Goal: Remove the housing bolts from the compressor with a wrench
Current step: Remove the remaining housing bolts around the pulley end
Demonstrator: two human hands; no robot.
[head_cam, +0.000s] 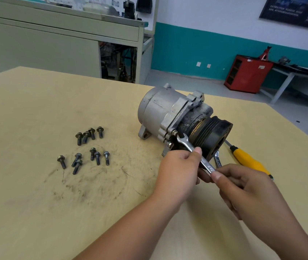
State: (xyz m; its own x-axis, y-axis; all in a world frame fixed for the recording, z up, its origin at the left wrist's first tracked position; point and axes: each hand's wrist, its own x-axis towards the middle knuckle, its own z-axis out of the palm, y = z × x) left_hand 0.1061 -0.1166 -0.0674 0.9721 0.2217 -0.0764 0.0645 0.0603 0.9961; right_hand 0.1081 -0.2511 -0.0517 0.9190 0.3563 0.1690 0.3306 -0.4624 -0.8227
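Note:
A grey metal compressor (160, 109) with a black pulley (213, 136) lies on its side on the wooden table (36, 203). A silver open-end wrench (189, 146) points its jaw at the housing flange, just right of a bolt head (175, 132); a second bolt head (170, 144) sits below it. My left hand (177, 171) pinches the wrench shaft near the middle. My right hand (243, 186) pinches the shaft's lower end. Several loose bolts (85, 147) lie on the table to the left.
A yellow-handled screwdriver (249, 159) and a second wrench (217, 159) lie right of the pulley. The table's far edge runs behind the compressor. A grey cabinet (55, 44) and a red tool cart (247, 74) stand in the room beyond.

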